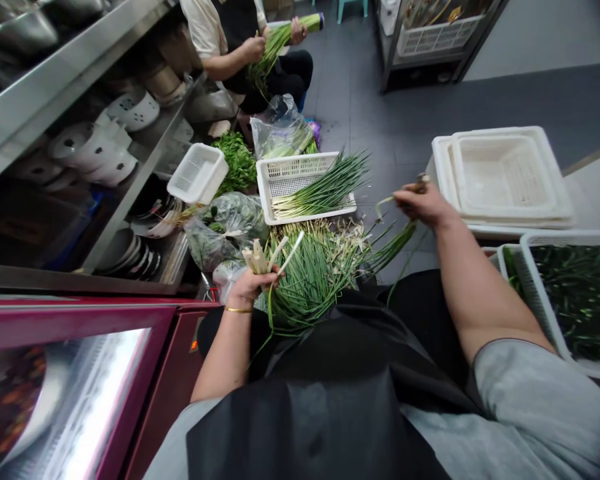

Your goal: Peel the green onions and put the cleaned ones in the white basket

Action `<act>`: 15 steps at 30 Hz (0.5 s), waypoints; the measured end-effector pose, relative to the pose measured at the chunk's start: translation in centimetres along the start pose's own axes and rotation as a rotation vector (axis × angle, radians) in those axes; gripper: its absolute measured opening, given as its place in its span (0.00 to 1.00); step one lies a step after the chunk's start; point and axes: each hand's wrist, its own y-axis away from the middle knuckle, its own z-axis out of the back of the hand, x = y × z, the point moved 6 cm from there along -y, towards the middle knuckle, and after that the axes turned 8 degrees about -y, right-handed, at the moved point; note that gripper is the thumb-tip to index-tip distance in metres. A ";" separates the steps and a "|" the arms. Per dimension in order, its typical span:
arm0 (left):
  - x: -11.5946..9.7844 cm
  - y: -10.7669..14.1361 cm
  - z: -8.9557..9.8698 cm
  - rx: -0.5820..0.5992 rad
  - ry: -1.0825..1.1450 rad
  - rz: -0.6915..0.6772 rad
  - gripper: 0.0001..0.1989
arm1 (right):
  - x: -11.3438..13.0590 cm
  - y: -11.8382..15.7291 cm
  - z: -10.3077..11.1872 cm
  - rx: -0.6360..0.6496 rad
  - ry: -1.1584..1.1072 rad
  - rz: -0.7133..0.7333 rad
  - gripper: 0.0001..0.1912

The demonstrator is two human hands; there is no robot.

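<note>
My left hand (pixel 253 283) is closed around a bunch of scallions (pixel 260 259), their white ends pointing up and their green leaves trailing down beside my lap. On the right, my right hand (pixel 423 200) grips a few scallions (pixel 397 245) near their root ends, with green leaves hanging below the fist. One pale, curled stalk sticks out to its left. Between my hands lies a large pile of scallions (pixel 315 270) with loose peelings at its right. Just beyond it, a white basket (pixel 306 218) holds scallions (pixel 320 190) laid with their white ends to the left.
A co-worker (pixel 235 50) sits ahead with a bunch of green stalks. Bagged greens (pixel 227 227) and a small white basket (pixel 199 175) stand at left, beside metal shelving (pixel 70 67). Stacked white containers (pixel 505 177) and a basket of dark green vegetables (pixel 577 300) are at right.
</note>
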 end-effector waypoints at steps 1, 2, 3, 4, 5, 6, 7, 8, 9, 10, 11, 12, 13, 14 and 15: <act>-0.2 -0.2 -0.1 -0.036 0.031 -0.013 0.21 | -0.6 -0.6 -1.3 0.063 0.138 -0.053 0.16; -0.6 -0.5 -0.4 -0.058 0.055 -0.029 0.20 | -1.0 -1.1 -2.9 0.114 0.278 -0.091 0.16; -1.1 -0.9 -0.9 -0.061 0.071 -0.042 0.19 | -1.0 -1.5 -4.3 0.117 0.389 -0.093 0.16; -1.5 -1.3 -1.6 -0.051 0.082 -0.052 0.17 | -0.8 -1.8 -5.8 0.095 0.438 -0.074 0.16; -2.0 -1.8 -2.3 -0.033 0.089 -0.058 0.16 | -0.4 -1.8 -7.2 0.063 0.417 -0.048 0.16; -2.4 -2.2 -2.9 -0.015 0.091 -0.060 0.15 | 0.1 -1.6 -8.6 0.040 0.325 -0.023 0.16; -2.7 -2.6 -3.5 0.002 0.088 -0.058 0.14 | 0.7 -1.2 -10.1 0.047 0.184 -0.009 0.17; -2.9 -2.9 -4.1 0.022 0.078 -0.055 0.13 | 1.2 -0.6 -11.6 0.084 0.028 -0.008 0.19; -3.1 -3.2 -4.6 0.043 0.067 -0.050 0.13 | 1.9 0.2 -13.1 0.140 -0.110 -0.009 0.21; -3.2 -3.4 -5.2 0.065 0.057 -0.046 0.13 | 2.7 1.1 -14.6 0.201 -0.207 -0.008 0.22; -3.2 -3.6 -5.7 0.090 0.047 -0.042 0.14 | 3.5 2.0 -15.9 0.258 -0.259 0.001 0.22; -3.2 -3.7 -6.3 0.119 0.037 -0.040 0.15 | 4.3 2.7 -17.1 0.304 -0.271 0.019 0.21; -3.2 -3.8 -6.8 0.147 0.026 -0.041 0.16 | 5.1 3.3 -18.1 0.341 -0.261 0.046 0.20; -3.3 -3.8 -7.1 0.171 0.016 -0.045 0.17 | 5.8 3.6 -18.8 0.369 -0.246 0.081 0.18; -3.3 -3.7 -7.3 0.191 0.006 -0.053 0.17 | 6.3 3.8 -19.2 0.386 -0.238 0.111 0.18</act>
